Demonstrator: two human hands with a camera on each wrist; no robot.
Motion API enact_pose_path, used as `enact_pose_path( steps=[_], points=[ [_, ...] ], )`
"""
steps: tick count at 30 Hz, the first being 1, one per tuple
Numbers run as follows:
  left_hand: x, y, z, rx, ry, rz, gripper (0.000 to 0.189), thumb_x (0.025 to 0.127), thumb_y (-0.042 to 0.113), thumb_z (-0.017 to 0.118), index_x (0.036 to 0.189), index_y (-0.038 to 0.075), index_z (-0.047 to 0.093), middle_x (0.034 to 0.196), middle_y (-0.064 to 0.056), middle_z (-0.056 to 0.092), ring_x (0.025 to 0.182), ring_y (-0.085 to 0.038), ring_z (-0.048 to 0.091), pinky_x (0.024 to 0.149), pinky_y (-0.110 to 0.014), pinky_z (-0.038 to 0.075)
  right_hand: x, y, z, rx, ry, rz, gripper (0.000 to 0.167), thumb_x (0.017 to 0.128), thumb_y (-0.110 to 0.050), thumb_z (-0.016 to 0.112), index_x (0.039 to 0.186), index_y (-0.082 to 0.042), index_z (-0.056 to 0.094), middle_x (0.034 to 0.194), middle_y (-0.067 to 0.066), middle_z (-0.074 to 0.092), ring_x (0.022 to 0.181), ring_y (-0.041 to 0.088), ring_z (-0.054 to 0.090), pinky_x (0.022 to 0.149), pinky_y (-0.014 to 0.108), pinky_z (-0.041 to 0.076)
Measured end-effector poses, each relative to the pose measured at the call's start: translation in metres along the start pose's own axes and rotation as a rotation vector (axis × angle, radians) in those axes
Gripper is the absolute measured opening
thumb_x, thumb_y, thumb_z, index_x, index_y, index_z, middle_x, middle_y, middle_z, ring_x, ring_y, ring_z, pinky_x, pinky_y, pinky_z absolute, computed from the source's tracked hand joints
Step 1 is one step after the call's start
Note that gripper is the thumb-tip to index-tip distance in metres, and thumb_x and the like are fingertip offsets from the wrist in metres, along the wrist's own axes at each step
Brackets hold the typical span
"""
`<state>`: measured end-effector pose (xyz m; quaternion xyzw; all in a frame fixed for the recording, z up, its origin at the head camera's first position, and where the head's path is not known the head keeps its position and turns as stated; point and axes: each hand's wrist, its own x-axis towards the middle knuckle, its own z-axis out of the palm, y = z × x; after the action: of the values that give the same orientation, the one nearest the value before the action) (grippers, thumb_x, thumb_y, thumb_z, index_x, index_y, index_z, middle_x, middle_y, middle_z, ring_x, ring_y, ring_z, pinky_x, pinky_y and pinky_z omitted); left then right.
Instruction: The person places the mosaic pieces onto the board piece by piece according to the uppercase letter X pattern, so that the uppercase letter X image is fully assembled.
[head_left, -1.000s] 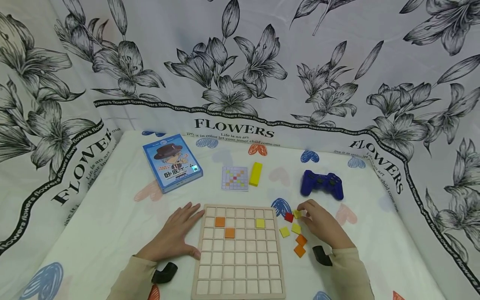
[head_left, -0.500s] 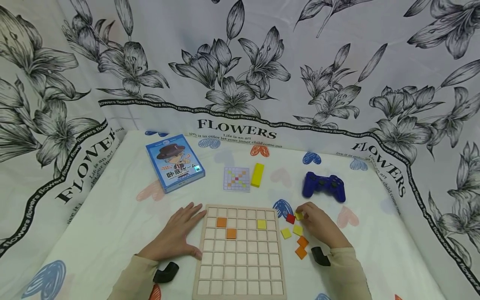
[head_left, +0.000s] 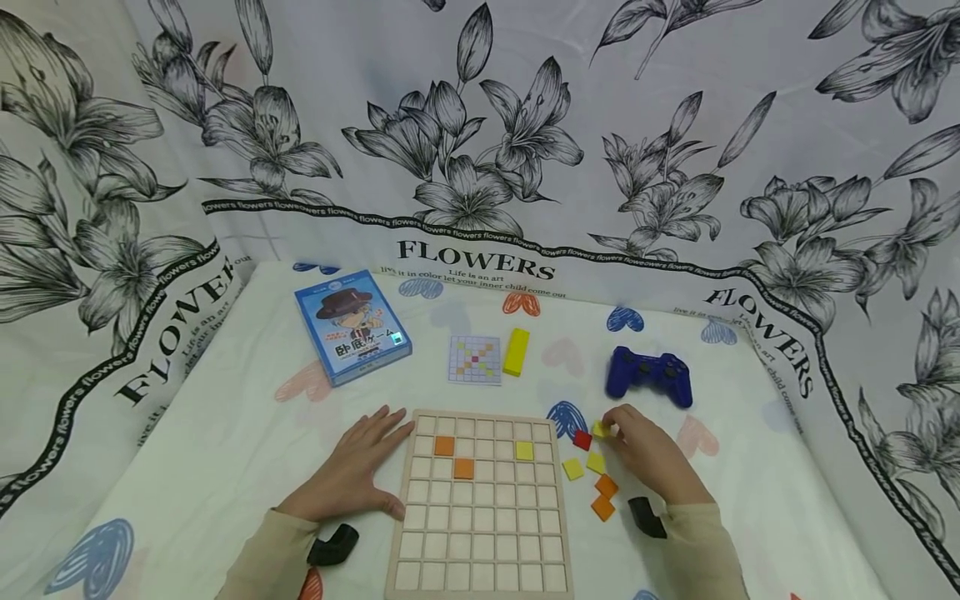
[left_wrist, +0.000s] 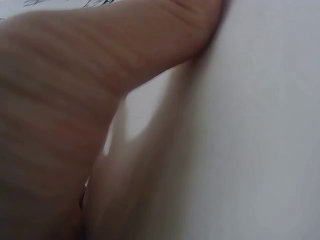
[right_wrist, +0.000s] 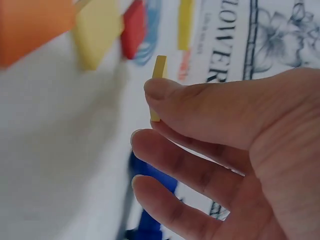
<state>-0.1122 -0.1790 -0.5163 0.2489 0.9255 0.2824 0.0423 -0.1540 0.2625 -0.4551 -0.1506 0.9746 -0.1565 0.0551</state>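
My right hand [head_left: 641, 450] is at the right of the wooden grid board [head_left: 566, 533]. Its thumb and forefinger pinch a small yellow square tile [right_wrist: 160, 65], seen edge-on in the right wrist view. The other fingers are loosely bent. Near that hand lie a red tile [head_left: 582, 440], two yellow tiles [head_left: 573, 469] and two orange tiles [head_left: 603, 507]. The left hand [head_left: 352, 471] lies with fingers spread, its thumb and forefinger touching the board's left edge. Two orange tiles [head_left: 444, 446] and one yellow tile [head_left: 524, 451] sit in the board's cells.
Behind the board lie a printed pattern card [head_left: 474, 361], a yellow block [head_left: 516, 352] and a blue game controller [head_left: 648, 375]. A blue box [head_left: 354, 327] is at the back left. Flower-printed cloth [head_left: 465, 125] hangs behind the table.
My right hand has raised its yellow tile slightly away from the red one. The left hand keeps its place on the board's edge. The head view has shifted a little.
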Motion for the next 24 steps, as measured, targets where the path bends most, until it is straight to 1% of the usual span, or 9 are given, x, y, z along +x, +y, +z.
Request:
enact_pose_path(
  steps=[2, 5, 9, 12, 15, 18, 22, 24],
  points=[
    [0.000, 0.000, 0.001, 0.001, -0.005, -0.008, 0.124, 0.049, 0.075, 0.072, 0.151, 0.015, 0.031, 0.158, -0.008, 0.023, 0.146, -0.035, 0.012, 0.118, -0.051, 0.009, -0.003, -0.008, -0.002, -0.011, 0.024, -0.035, 0.020, 0.087, -0.006, 0.069, 0.102, -0.014, 0.059, 0.107, -0.002, 0.060, 0.088, 0.016, 0.060, 0.079, 0.035, 0.057],
    [0.000, 0.000, 0.002, 0.004, -0.006, -0.010, 0.125, 0.049, 0.075, 0.072, 0.151, 0.015, 0.032, 0.158, -0.008, 0.024, 0.146, -0.035, 0.013, 0.118, -0.050, 0.009, -0.005, -0.024, -0.004, -0.023, 0.057, -0.109, 0.019, 0.085, -0.008, 0.071, 0.099, -0.017, 0.060, 0.104, -0.006, 0.060, 0.088, 0.013, 0.061, 0.076, 0.031, 0.057],
    [0.001, 0.001, 0.000, 0.013, 0.000, -0.001, 0.125, 0.049, 0.076, 0.072, 0.150, 0.015, 0.032, 0.158, -0.008, 0.024, 0.146, -0.035, 0.013, 0.118, -0.050, 0.009, -0.006, -0.046, -0.005, -0.030, 0.066, -0.224, 0.020, 0.084, -0.010, 0.074, 0.096, -0.018, 0.061, 0.099, -0.009, 0.059, 0.085, 0.008, 0.059, 0.073, 0.025, 0.056],
    [0.001, 0.001, 0.000, 0.015, 0.008, 0.007, 0.125, 0.049, 0.077, 0.071, 0.150, 0.014, 0.033, 0.158, -0.008, 0.025, 0.146, -0.035, 0.014, 0.118, -0.050, 0.010, -0.007, -0.061, -0.002, -0.027, 0.081, -0.330, 0.020, 0.082, -0.008, 0.075, 0.095, -0.015, 0.061, 0.098, -0.007, 0.059, 0.083, 0.008, 0.059, 0.070, 0.024, 0.055],
    [0.001, 0.000, 0.000, 0.013, 0.011, 0.009, 0.125, 0.049, 0.078, 0.070, 0.150, 0.014, 0.033, 0.157, -0.009, 0.025, 0.146, -0.035, 0.014, 0.118, -0.051, 0.010, -0.007, -0.072, 0.006, -0.017, 0.098, -0.410, 0.020, 0.081, -0.007, 0.075, 0.094, -0.014, 0.062, 0.098, -0.006, 0.060, 0.084, 0.008, 0.061, 0.070, 0.023, 0.055],
    [0.001, 0.000, 0.000, 0.020, 0.005, 0.004, 0.125, 0.049, 0.078, 0.069, 0.150, 0.015, 0.032, 0.158, -0.008, 0.025, 0.146, -0.035, 0.014, 0.118, -0.050, 0.009, -0.006, -0.080, 0.017, -0.017, 0.094, -0.455, 0.020, 0.081, -0.010, 0.076, 0.093, -0.016, 0.061, 0.098, -0.008, 0.060, 0.082, 0.005, 0.059, 0.069, 0.021, 0.054],
    [0.001, 0.000, 0.000, 0.019, 0.001, 0.004, 0.124, 0.050, 0.077, 0.070, 0.150, 0.015, 0.032, 0.158, -0.008, 0.024, 0.146, -0.034, 0.013, 0.118, -0.049, 0.009, -0.003, -0.090, 0.030, -0.022, 0.061, -0.495, 0.018, 0.083, -0.013, 0.075, 0.094, -0.017, 0.061, 0.096, -0.009, 0.061, 0.080, 0.003, 0.056, 0.070, 0.018, 0.053],
    [0.001, 0.001, 0.000, 0.012, 0.006, 0.007, 0.124, 0.050, 0.076, 0.071, 0.150, 0.014, 0.032, 0.158, -0.009, 0.025, 0.146, -0.035, 0.014, 0.118, -0.049, 0.009, -0.002, -0.094, 0.035, -0.011, 0.035, -0.501, 0.016, 0.083, -0.015, 0.075, 0.094, -0.017, 0.063, 0.094, -0.009, 0.061, 0.081, 0.003, 0.056, 0.072, 0.018, 0.053]
  ],
)
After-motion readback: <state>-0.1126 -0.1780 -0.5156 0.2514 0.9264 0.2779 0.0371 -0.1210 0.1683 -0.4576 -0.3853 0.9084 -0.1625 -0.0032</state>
